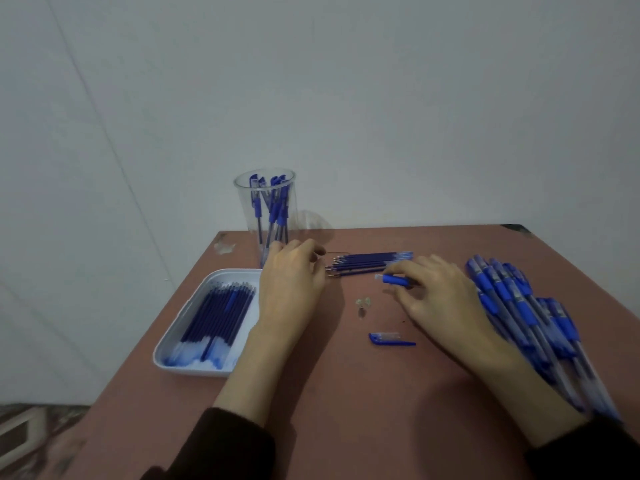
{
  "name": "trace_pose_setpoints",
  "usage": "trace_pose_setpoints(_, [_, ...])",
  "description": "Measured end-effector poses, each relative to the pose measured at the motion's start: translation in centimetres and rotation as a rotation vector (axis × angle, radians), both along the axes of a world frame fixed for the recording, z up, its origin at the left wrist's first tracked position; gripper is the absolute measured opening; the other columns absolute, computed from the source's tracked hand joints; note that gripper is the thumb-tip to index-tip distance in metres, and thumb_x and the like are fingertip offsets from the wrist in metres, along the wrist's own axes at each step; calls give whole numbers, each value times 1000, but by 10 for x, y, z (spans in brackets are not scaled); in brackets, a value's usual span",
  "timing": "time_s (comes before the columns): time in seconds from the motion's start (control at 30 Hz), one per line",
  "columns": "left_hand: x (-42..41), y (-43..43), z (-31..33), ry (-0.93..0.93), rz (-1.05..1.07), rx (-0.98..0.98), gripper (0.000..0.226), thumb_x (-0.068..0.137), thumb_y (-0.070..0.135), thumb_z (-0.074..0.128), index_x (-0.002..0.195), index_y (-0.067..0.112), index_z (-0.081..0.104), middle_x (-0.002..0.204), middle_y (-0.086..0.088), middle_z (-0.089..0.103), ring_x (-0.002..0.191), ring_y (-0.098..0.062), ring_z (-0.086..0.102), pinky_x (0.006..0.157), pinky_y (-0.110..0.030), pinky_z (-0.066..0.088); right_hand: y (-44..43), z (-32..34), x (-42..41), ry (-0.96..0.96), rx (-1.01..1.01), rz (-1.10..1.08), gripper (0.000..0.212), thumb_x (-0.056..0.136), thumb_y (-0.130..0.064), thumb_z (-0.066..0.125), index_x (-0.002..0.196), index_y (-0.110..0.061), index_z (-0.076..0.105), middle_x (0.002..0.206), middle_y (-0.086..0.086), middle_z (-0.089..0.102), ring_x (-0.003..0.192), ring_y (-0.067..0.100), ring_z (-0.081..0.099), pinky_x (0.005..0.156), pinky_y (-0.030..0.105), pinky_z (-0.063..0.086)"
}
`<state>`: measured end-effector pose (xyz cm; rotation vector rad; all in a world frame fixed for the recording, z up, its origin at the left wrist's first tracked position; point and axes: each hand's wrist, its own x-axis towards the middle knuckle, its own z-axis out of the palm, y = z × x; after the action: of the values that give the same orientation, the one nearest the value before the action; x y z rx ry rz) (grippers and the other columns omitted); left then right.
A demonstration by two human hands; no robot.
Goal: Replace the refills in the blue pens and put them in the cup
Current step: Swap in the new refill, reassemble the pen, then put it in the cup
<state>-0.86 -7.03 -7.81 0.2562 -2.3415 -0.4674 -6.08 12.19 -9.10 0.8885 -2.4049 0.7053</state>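
Bench: reddish-brown, with the whole kit spread across it.
Loose cap: blue, clip on show, lying flat on its own between the two wrists, nearest to us.
Tray: white, on the left beside the left forearm, and loaded with tray refills, dark blue, running lengthways away from us.
Pen pile: capped blue pens heaped on the right, partly under the right forearm. By the look of it, these are not yet done.
Tip piece: small and pale, alone in the gap between the hands.
Right hand: the grip is closed in a fingertip pinch on the pen barrel. The blue sleeve shows and the clear end pokes left, so the long axis runs left to right, aimed at the other hand.
Left hand: fingers curl down at the tip end of the refill row. Whether that grip has anything in it I cannot tell, because the knuckles hide it.
Refill row: here's the one that matters. Slim dark blue refills lie side by side just beyond both hands, running left to right, metal tips toward the left hand. That hand is touching them or all but; the right hand sits near the tails. I reckon the left hand draws one and feeds it along that same axis into the barrel.
Cup: clear and upright at the far left edge, just behind the left hand, with standing pens inside.
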Motion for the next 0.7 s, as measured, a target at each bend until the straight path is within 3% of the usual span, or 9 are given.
trace_pose_setpoints(0.13, [40, -33, 12, -70, 138, 61, 15, 84, 15, 59, 91, 19, 72, 92, 0, 71, 95, -26, 58, 74, -34, 45, -3, -1, 0, 9, 13, 18, 16, 77, -18, 75, 92, -22, 70, 83, -5, 67, 82, 20, 59, 72, 30, 37])
trace_pose_setpoints(0.27, [61, -57, 10, -430, 283, -18, 13, 81, 24, 63, 85, 16, 72, 91, -2, 69, 90, -26, 61, 68, -29, 45, -3, -3, 0, 29, -1, 22, 17, 74, -16, 78, 89, -21, 70, 80, -6, 68, 78, 21, 61, 70, 29, 37])
trace_pose_setpoints(0.37, [65, -61, 4, -547, 288, -16, 15, 75, 27, 65, 73, 12, 69, 75, -3, 66, 81, -26, 61, 62, -29, 44, -3, -3, 1, 52, -22, 28, 19, 70, -12, 81, 84, -19, 71, 77, -5, 68, 74, 23, 61, 67, 29, 38])
trace_pose_setpoints(0.53, [64, -57, 4, -573, 311, -28, 28, 80, 21, 57, 55, 14, 46, 57, 1, 43, 75, -28, 57, 59, -28, 38, -3, -3, 1, 41, -17, 23, 18, 71, -12, 79, 84, -21, 70, 77, -8, 68, 75, 21, 61, 67, 28, 36])
trace_pose_setpoints(0.6, [65, -54, 8, -538, 322, 7, 29, 79, 18, 55, 54, 14, 42, 55, 0, 43, 70, -30, 55, 58, -27, 38, -3, -2, 2, 34, -10, 26, 18, 72, -12, 79, 85, -21, 70, 77, -9, 68, 75, 20, 60, 68, 29, 36])
trace_pose_setpoints(0.7, [66, -49, 24, -241, 228, 197, 23, 85, 20, 58, 63, 15, 54, 63, -1, 61, 66, -24, 59, 59, -28, 43, -3, -1, 3, 41, -36, 17, 20, 71, -11, 79, 86, -21, 71, 75, -9, 67, 73, 20, 59, 67, 29, 37])
